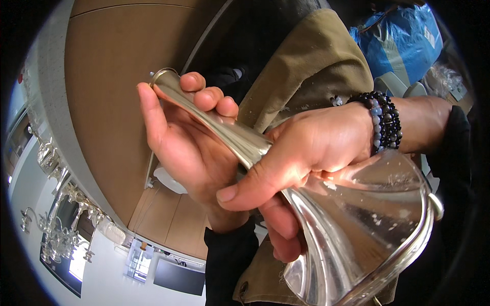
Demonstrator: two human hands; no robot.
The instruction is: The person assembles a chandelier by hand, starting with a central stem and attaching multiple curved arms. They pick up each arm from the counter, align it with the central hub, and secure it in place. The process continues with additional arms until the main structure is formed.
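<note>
A long, shiny silver metal piece shaped like a trumpet fills the middle of the view: a narrow stem at the upper left flares into a wide bell at the lower right. My left hand wraps around the narrow stem, fingers curled over its top. My right hand grips the piece where the stem widens, thumb pressed along its side. A bracelet of dark beads sits on my right wrist.
An olive cloth lies behind the hands. A curved brown wooden panel fills the left. A metal and glass chandelier shows at the far left. A blue plastic bag sits at the upper right.
</note>
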